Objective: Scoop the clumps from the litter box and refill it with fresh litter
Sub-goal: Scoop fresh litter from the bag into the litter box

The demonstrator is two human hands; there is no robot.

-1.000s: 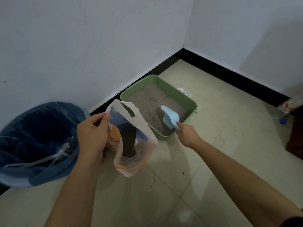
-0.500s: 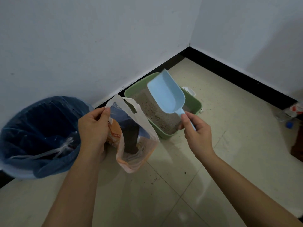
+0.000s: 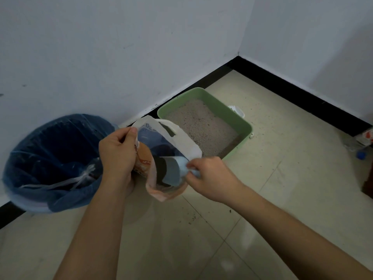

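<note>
A green litter box [image 3: 228, 116] with grey litter stands on the floor against the wall. In front of it is an open litter bag [image 3: 177, 138], white and orange. My left hand [image 3: 118, 152] grips the bag's left rim and holds its mouth open. My right hand [image 3: 210, 176] grips the handle of a light blue scoop [image 3: 173, 170], whose bowl is inside the bag's mouth. What lies in the scoop cannot be seen.
A round bin with a blue liner [image 3: 54, 162] stands at the left by the wall. A white object [image 3: 237, 111] sits behind the litter box. A plastic bottle [image 3: 359, 142] lies at the far right. Litter grains dot the tiled floor [image 3: 282, 199].
My right hand lifted the scoop out of the litter box, swung it left and down, and put its bowl into the bag. My left hand kept holding the bag.
</note>
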